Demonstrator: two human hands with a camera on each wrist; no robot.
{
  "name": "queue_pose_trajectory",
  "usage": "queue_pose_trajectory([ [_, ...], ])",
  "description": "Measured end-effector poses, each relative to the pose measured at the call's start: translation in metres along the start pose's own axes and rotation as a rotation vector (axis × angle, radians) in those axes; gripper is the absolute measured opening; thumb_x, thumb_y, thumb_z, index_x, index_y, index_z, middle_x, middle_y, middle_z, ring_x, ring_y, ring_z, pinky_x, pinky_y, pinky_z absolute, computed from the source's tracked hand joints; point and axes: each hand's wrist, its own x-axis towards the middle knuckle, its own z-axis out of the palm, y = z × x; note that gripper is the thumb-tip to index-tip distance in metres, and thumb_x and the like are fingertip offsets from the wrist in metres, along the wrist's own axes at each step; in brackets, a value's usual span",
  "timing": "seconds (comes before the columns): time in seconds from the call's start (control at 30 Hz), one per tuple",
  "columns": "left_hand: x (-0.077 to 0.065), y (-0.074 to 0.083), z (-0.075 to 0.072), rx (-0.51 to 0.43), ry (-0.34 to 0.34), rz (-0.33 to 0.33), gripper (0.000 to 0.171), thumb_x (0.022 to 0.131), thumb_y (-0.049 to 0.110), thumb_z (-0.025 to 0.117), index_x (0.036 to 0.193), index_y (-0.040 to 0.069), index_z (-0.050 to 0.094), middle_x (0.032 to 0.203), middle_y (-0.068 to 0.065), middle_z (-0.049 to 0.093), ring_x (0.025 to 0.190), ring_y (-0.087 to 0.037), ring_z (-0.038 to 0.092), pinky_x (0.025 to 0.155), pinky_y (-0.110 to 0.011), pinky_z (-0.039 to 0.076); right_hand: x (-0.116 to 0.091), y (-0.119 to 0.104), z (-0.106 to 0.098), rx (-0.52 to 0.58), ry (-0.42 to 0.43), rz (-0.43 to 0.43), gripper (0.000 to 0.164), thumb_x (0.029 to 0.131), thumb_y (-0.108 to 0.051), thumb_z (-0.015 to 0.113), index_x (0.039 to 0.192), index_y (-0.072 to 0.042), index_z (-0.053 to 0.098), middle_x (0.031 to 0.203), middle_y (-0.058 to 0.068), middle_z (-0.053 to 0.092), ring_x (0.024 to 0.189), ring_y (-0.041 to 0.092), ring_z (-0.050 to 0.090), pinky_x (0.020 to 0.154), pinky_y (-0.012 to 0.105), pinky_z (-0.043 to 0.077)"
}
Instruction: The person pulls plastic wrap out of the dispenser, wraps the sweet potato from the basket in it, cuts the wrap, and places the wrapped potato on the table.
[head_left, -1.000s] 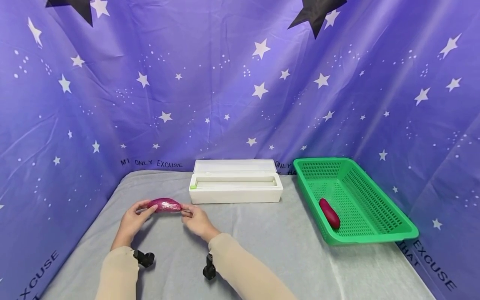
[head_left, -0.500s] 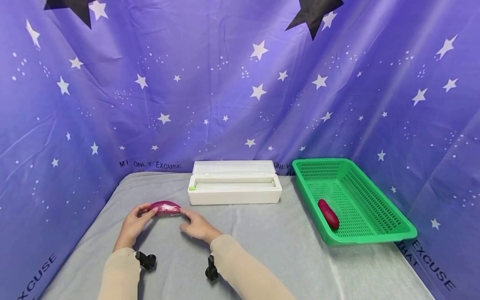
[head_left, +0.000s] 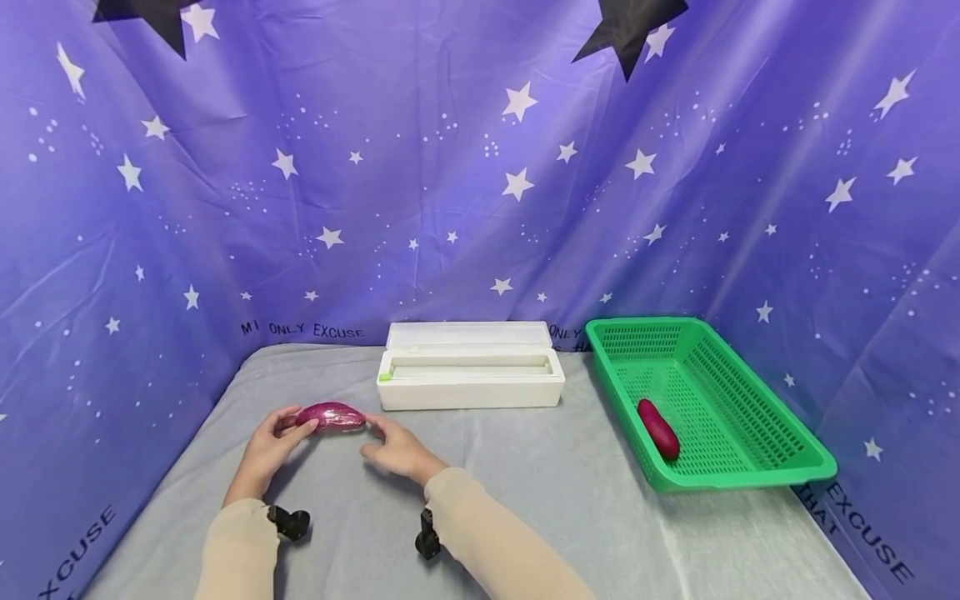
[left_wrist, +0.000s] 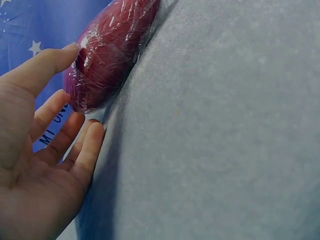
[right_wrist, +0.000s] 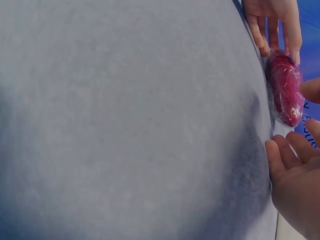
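A purple-red, sweet-potato-shaped vegetable (head_left: 332,416), wrapped in clear film, lies on the grey cloth at the left. My left hand (head_left: 264,450) pinches its left end between thumb and fingers. In the left wrist view the wrapped vegetable (left_wrist: 107,57) shows shiny, wrinkled film, and the left thumb presses near its end. My right hand (head_left: 403,454) is at the other end, its fingers loosely spread and a fingertip at the tip. The right wrist view has the right hand's fingers (right_wrist: 285,155) just off the vegetable (right_wrist: 286,87).
A white box (head_left: 471,395) with a raised lid and a green piece at its left stands at the back. To the right is a green basket (head_left: 750,477) with a second purple-red vegetable (head_left: 659,429) inside. A starry purple curtain (head_left: 420,167) borders the table.
My right hand has loosened from the vegetable's right end; its thumb and fingers have spread apart. The left hand keeps its hold, and the vegetable has barely moved.
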Motion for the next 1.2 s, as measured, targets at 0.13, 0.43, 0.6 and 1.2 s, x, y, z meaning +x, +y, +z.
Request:
queue_pose_trajectory([
  [0.13, -0.002, 0.002, -0.002, 0.023, -0.004, -0.007, 0.079, 0.093, 0.046, 0.069, 0.151, 0.002, 0.037, 0.148, -0.023, 0.041, 0.132, -0.032, 0.044, 0.099, -0.035, 0.041, -0.003, 0.0, -0.008, 0.007, -0.003, -0.011, 0.058, 0.092, -0.014, 0.066, 0.147, -0.006, 0.048, 0.144, 0.011, 0.054, 0.129, 0.026, 0.053, 0.107, 0.033, 0.041],
  [0.43, 0.0, 0.019, -0.003, 0.128, 0.089, 0.156, 0.066, 0.094, 0.042, 0.07, 0.142, 0.001, 0.05, 0.143, -0.026, 0.046, 0.133, -0.042, 0.042, 0.107, -0.055, 0.037, -0.013, 0.006, -0.039, -0.039, 0.005, -0.135, 0.045, 0.094, -0.008, 0.061, 0.138, 0.001, 0.054, 0.136, 0.017, 0.059, 0.12, 0.031, 0.058, 0.102, 0.032, 0.046],
  [0.6, -0.002, 0.035, 0.01, 0.154, 0.196, 0.288, 0.044, 0.095, 0.025, 0.071, 0.129, 0.0, 0.061, 0.133, -0.024, 0.054, 0.125, -0.039, 0.048, 0.104, -0.055, 0.038, -0.021, 0.009, -0.053, -0.044, 0.024, -0.177, 0.038, 0.095, -0.006, 0.059, 0.132, 0.001, 0.059, 0.13, 0.019, 0.062, 0.114, 0.03, 0.061, 0.098, 0.033, 0.048],
  [1.2, 0.005, 0.085, 0.075, 0.142, 0.053, 0.489, 0.022, 0.091, 0.012, 0.075, 0.112, 0.006, 0.072, 0.103, -0.009, 0.071, 0.097, -0.023, 0.064, 0.082, -0.035, 0.051, -0.047, 0.024, -0.112, -0.093, 0.217, -0.238, 0.022, 0.097, -0.001, 0.058, 0.118, -0.002, 0.066, 0.115, 0.011, 0.067, 0.105, 0.023, 0.062, 0.094, 0.038, 0.05],
])
